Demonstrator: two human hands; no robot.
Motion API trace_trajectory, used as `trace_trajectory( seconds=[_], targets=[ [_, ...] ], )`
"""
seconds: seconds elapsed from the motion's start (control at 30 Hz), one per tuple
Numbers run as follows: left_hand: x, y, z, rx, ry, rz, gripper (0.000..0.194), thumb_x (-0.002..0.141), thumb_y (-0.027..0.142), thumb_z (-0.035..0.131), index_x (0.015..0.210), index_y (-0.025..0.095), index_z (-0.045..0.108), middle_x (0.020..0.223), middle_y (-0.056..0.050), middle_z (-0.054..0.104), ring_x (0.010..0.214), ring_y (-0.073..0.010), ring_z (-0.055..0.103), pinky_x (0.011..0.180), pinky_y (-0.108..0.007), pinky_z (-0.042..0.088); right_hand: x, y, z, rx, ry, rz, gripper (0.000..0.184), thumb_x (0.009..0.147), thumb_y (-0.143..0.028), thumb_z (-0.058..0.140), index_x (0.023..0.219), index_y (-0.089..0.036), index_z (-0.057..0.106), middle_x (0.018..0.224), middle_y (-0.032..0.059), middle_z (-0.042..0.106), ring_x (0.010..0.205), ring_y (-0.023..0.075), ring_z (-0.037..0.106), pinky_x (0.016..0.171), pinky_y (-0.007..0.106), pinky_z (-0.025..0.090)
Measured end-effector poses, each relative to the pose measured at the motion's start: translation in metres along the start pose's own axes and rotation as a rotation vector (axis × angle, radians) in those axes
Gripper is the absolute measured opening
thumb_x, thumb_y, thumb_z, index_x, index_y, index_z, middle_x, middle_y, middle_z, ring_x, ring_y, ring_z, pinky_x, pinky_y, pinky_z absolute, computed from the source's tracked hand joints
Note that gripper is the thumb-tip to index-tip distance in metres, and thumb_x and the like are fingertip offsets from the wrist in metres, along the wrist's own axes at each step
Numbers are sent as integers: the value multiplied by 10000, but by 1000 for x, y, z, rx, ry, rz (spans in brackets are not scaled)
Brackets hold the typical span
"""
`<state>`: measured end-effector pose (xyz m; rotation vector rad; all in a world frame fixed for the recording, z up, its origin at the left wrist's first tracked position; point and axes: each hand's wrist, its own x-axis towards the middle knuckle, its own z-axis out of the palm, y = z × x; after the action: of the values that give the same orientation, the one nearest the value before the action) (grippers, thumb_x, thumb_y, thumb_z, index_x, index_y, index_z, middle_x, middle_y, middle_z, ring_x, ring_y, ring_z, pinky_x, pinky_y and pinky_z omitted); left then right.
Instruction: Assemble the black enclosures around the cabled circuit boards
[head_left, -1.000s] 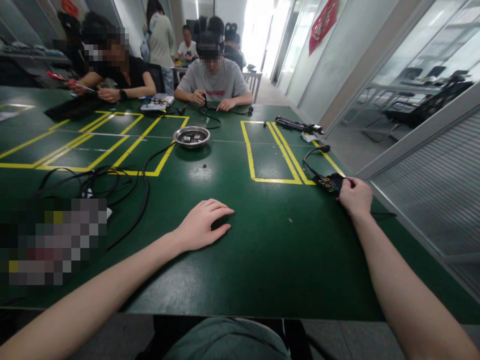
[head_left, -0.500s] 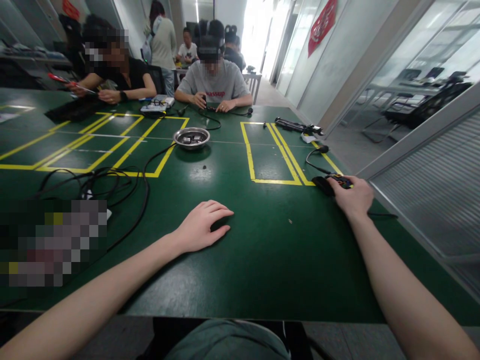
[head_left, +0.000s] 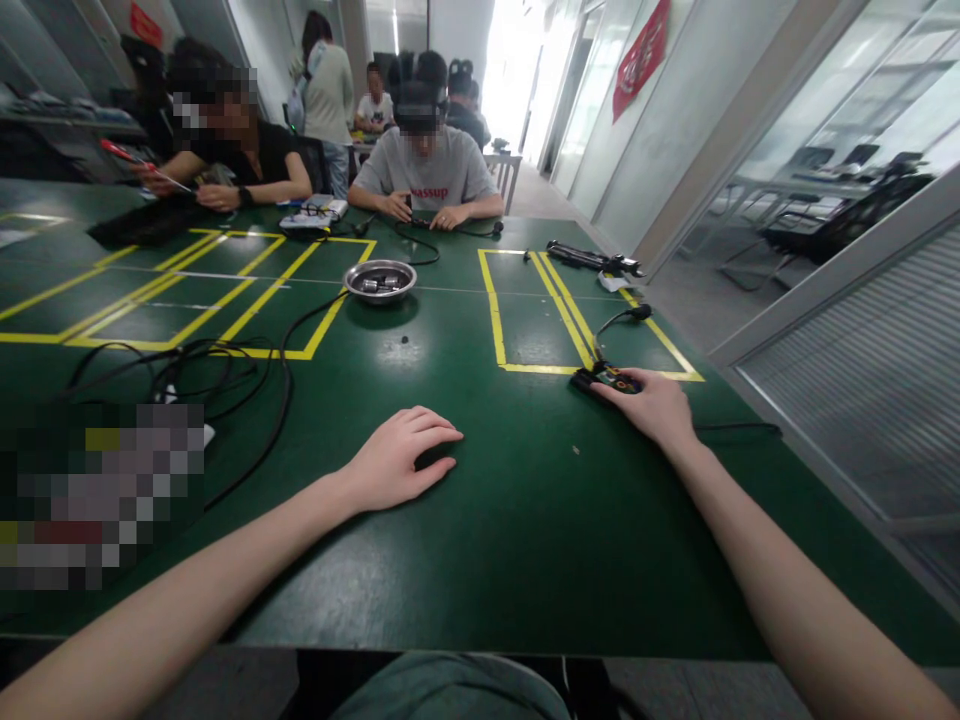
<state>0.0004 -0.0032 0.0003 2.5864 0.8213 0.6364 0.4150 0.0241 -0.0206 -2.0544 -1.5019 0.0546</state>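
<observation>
My right hand (head_left: 654,405) grips a small black device (head_left: 589,378) whose opened casing shows a circuit board with colored parts. Thumb and fingers close around its right end, partly hiding it. From the device a black cable with a plug-like end (head_left: 639,312) runs up the table, and another dark cable (head_left: 739,428) lies to the right of the hand. My left hand (head_left: 401,455) rests on the green table (head_left: 480,560), holding nothing, thumb and fingers apart.
A metal bowl (head_left: 380,282) with small metal parts sits ahead of my left hand. Coiled black cables (head_left: 202,365) lie at left. Yellow tape (head_left: 540,370) marks rectangles. A folded black tripod-like item (head_left: 592,258) lies at the far right. Two people work across the table.
My right hand has moved left with the black device, drawing it and its cable toward the middle of the table. My left hand stays in place. The view has shifted slightly.
</observation>
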Motion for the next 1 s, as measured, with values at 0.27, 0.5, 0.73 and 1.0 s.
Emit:
trace_trajectory(
  seconds=[0.27, 0.5, 0.73, 1.0],
  targets=[
    [-4, 6, -4, -29, 136, 82, 327, 977, 371, 653, 1262, 213, 684, 1217, -126, 714, 1108, -264, 673, 962, -424, 560, -91, -119, 12, 208, -531, -732, 362, 793, -445, 864, 1065, -227, 764, 992, 41, 723, 860, 216, 719, 758, 311, 550],
    [-5, 20, 4, -19, 26, 259, 330, 935, 494, 689, 1039, 180, 685, 875, -70, 709, 785, -208, 655, 706, -333, 521, -121, -141, 8, 223, -665, -839, 315, 774, -355, 861, 1038, -227, 745, 969, 14, 699, 798, 180, 703, 689, 277, 528],
    [-6, 14, 3, -36, 17, 196, 162, 1003, 317, 616, 1037, 172, 682, 904, -52, 699, 711, -140, 663, 598, -230, 481, -114, -138, 3, 144, -577, -752, 443, 757, -396, 811, 1158, -227, 729, 1139, 60, 706, 877, 221, 730, 725, 315, 568],
    [-8, 20, 3, 31, 169, 228, 147, 1036, 232, 572, 1025, 163, 702, 883, -45, 708, 699, -118, 665, 609, -204, 492, -116, -139, 2, -26, -573, -680, 786, 732, -497, 784, 1438, -198, 610, 1569, 155, 522, 993, 328, 771, 821, 428, 617]
  ],
)
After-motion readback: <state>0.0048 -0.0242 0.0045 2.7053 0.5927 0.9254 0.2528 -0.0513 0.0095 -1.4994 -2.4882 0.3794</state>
